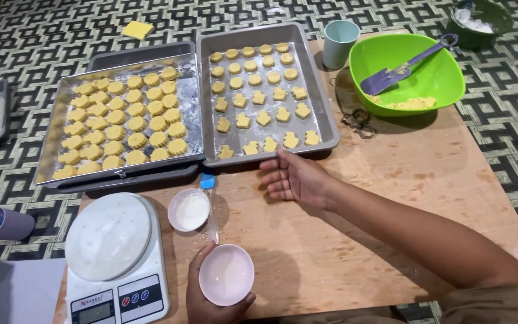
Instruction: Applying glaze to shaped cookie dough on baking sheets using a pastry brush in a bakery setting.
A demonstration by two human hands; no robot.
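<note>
At the bottom centre of the frame, the left hand (208,297) cups a small pale pink bowl (226,274) from below; its grip is closed around the lower rim, with the thumb on the left edge and fingertips showing at the right edge. The bowl sits level just above the near edge of the wooden table (427,174) and holds a thin whitish film.

To the lower left, a white kitchen scale (118,264) stands on the table corner, with a round floured platform on top. Just beyond the pink bowl, a second small bowl (189,210) holds a white liquid. A brush with a blue head (208,183) lies beside it, its clear handle running toward the pink bowl.

In the centre of the frame, the right hand (295,179) hovers over the table, palm turned up and to the left. Its grip is spread and holds nothing; the fingertips are just beside the near rim of the grey baking tray (325,114).

This tray carries rows of pale yellow cut dough pieces (263,90), round ones at the far end and shaped ones at the near end. To its left, a second tray (190,114) carries fluted round dough pieces (124,120) and rests on a darker tray.

At the upper right, a green mixing bowl (439,78) holds dough scraps and a purple spatula (400,69). A pale blue cup (338,43) stands just left of it. Metal cutters (358,122) lie between the green bowl and the grey tray. A lilac cup (1,223) lies on the patterned floor at the far left.
</note>
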